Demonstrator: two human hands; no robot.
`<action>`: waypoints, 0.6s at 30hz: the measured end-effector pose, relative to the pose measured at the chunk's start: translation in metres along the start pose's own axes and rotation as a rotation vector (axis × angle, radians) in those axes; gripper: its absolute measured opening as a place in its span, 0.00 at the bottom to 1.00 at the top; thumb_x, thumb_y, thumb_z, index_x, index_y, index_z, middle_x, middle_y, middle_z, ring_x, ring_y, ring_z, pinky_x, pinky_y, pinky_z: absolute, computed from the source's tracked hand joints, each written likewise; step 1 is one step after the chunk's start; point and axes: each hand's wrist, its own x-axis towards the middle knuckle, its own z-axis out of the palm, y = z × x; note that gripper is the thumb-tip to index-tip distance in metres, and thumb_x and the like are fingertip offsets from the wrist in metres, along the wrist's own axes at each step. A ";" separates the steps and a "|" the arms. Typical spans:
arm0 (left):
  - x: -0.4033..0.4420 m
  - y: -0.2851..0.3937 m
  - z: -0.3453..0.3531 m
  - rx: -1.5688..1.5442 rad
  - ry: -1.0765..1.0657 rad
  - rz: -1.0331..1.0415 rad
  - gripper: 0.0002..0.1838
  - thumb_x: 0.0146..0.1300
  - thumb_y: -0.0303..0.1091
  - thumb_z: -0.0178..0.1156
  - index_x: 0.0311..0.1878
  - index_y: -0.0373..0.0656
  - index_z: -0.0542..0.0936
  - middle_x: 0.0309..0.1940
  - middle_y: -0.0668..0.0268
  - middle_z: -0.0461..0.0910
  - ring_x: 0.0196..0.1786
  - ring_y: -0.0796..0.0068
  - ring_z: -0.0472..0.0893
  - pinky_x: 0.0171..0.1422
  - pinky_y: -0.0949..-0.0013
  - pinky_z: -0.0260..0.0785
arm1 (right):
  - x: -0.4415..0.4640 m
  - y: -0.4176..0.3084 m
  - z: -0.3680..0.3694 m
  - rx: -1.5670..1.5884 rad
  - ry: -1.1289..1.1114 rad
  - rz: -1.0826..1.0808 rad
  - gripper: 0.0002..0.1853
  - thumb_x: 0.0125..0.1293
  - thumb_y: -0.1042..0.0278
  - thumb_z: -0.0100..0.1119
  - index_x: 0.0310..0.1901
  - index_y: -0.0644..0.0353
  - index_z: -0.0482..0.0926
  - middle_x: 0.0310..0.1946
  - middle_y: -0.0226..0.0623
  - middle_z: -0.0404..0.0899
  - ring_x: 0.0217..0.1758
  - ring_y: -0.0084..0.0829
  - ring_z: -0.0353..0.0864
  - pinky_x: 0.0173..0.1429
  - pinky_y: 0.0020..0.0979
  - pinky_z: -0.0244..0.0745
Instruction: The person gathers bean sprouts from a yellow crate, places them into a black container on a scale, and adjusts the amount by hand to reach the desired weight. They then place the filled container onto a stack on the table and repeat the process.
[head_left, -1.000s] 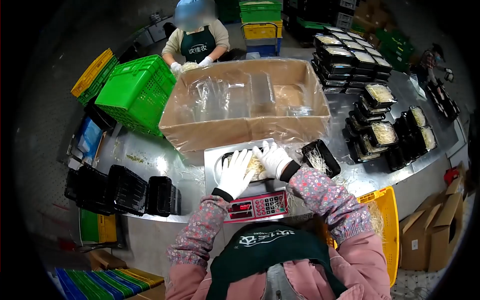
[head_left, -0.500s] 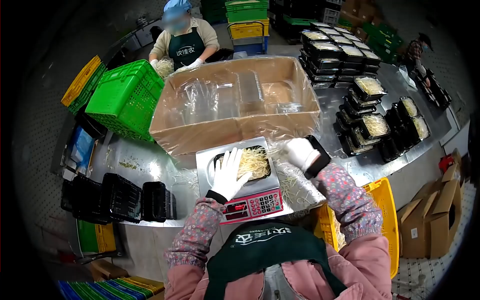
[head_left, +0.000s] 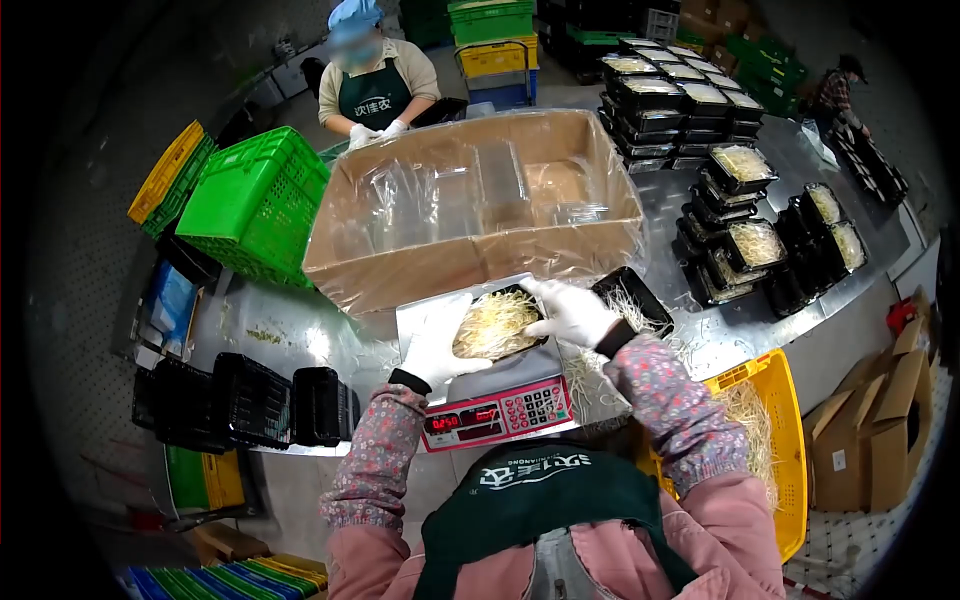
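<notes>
A black plastic tray heaped with bean sprouts (head_left: 497, 324) sits on the plate of a red-and-silver digital scale (head_left: 493, 415), whose red digits are lit. My left hand (head_left: 437, 345), in a white glove, grips the tray's left side, its thumb along the near edge. Across from it, my gloved right hand (head_left: 578, 315) holds the right side, fingers at the far corner and thumb by the sprouts. The hands hide much of the tray's rim. Just right of my right hand lies another black tray (head_left: 634, 300) with some sprouts in it.
Behind the scale stands a large cardboard box (head_left: 470, 265) of clear plastic lids. Empty black trays (head_left: 250, 400) stand at left, filled ones (head_left: 755, 245) are stacked at right. A yellow crate (head_left: 790, 450) holds sprouts. A co-worker (head_left: 378, 90) stands opposite; another person is far right.
My right hand has let go of the small black tray, now lying right of the scale, and moved left to the filled tray. My left hand has shifted from above the sprouts to the tray's side.
</notes>
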 end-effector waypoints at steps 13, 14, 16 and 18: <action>-0.003 0.006 0.004 0.086 -0.002 -0.035 0.47 0.49 0.55 0.71 0.72 0.48 0.67 0.65 0.60 0.72 0.66 0.58 0.70 0.72 0.53 0.57 | -0.028 0.039 -0.063 0.225 0.144 0.162 0.11 0.61 0.68 0.68 0.43 0.61 0.86 0.33 0.40 0.86 0.34 0.31 0.86 0.41 0.30 0.79; -0.005 0.005 -0.003 0.040 -0.003 -0.050 0.49 0.48 0.55 0.72 0.72 0.46 0.66 0.66 0.58 0.71 0.68 0.56 0.68 0.73 0.53 0.57 | -0.039 0.050 -0.070 0.243 0.190 0.227 0.11 0.60 0.69 0.69 0.43 0.64 0.86 0.34 0.40 0.87 0.35 0.27 0.86 0.41 0.28 0.79; -0.008 0.004 -0.019 -0.076 0.008 -0.130 0.53 0.45 0.54 0.75 0.73 0.42 0.63 0.68 0.52 0.68 0.71 0.53 0.66 0.75 0.53 0.55 | -0.059 0.088 -0.074 0.093 -0.012 0.420 0.11 0.60 0.62 0.69 0.41 0.58 0.88 0.34 0.43 0.87 0.37 0.34 0.87 0.45 0.32 0.80; -0.010 0.004 -0.033 -0.212 0.025 -0.259 0.58 0.43 0.53 0.77 0.73 0.35 0.60 0.70 0.45 0.64 0.73 0.48 0.62 0.77 0.53 0.53 | -0.071 0.105 -0.070 -0.495 -0.323 0.485 0.14 0.56 0.53 0.70 0.38 0.52 0.88 0.35 0.43 0.86 0.42 0.41 0.86 0.49 0.37 0.80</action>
